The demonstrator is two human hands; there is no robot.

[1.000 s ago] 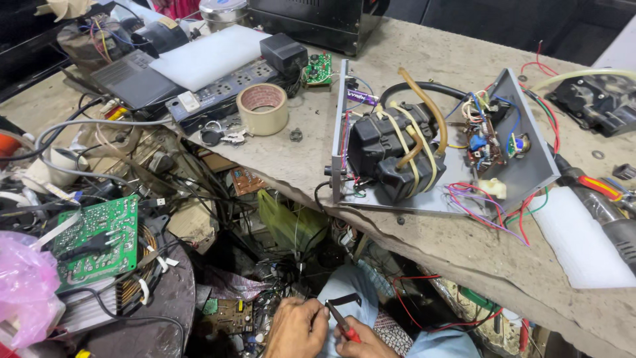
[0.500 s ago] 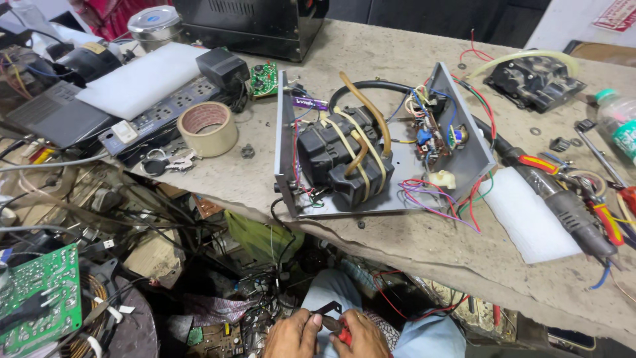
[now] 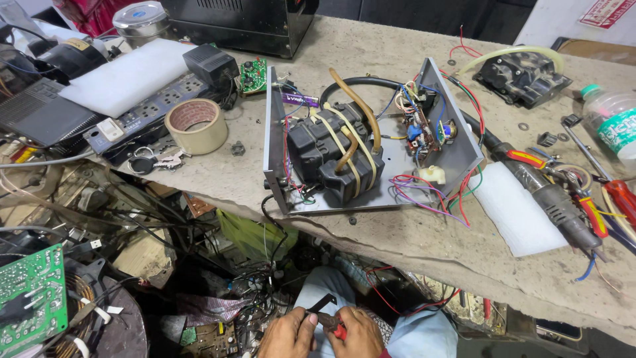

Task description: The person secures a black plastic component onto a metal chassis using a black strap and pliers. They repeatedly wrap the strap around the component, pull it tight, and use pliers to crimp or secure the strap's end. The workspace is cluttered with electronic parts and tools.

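Left hand: the left hand (image 3: 286, 335) sits low over the lap, fingers curled, thumb and fingertips pinching the dark end of the pliers (image 3: 328, 319).
Right hand: the right hand (image 3: 361, 337) presses against the left, clenched round the red handles of the same pliers.
Pliers: held between both hands, dark jaws poking up and left from the fingers; what they grip, if anything, is too small to tell.
Lap: blue trousers (image 3: 424, 331) under and right of the hands.
Left of the hands: a tangle of wires and scrap, with a green board (image 3: 30, 298) far left.
Above the hands: the bench edge (image 3: 397, 245) runs across, well apart from them.
Chassis: an open grey chassis (image 3: 275, 132) stands on the bench straight beyond the hands, holding a black transformer (image 3: 331, 159) with tan tubing and coloured wires.
Beyond, left: a tape roll (image 3: 197, 126), then a power strip (image 3: 142, 119) and a white foam slab (image 3: 126, 79).
Beyond, right: a white pad (image 3: 513, 212), a black heat tool (image 3: 553, 199), red-handled screwdrivers (image 3: 619, 195) and a bottle (image 3: 613, 126).
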